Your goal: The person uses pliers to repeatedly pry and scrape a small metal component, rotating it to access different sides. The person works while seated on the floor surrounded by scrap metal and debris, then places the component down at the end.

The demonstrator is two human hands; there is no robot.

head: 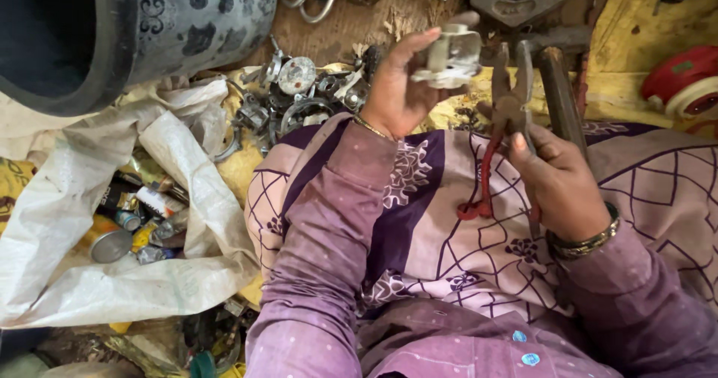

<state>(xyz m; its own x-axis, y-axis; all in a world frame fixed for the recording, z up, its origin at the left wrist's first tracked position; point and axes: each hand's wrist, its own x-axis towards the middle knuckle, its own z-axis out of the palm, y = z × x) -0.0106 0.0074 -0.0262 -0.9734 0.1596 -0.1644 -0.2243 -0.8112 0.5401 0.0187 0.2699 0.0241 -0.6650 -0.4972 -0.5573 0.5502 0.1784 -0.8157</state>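
1. Two hands in view, both in purple sleeves, raised over a lap covered in purple-and-pink patterned cloth (449, 236).
2. Left hand (400, 86): fingers curled shut around a small pale metal bracket-shaped fitting (451, 56), gripped between thumb and fingertips and lifted clear of the lap.
3. Right hand (561, 187): closed about the handles of rusty steel pliers with red-coated grips (502, 135); the pliers' nose points up, just beside the fitting, apart from it.
4. Heap of grey scrap metal fittings and rings (295, 97): on yellow cloth, just left of the left hand.
5. White woven plastic sack (149, 273): lying open at far left, holding small tubes and cans (134, 221).
6. Large dark patterned drum (149, 19): upper left corner.
7. Steel hammer with wooden handle (557, 71): beyond the pliers.
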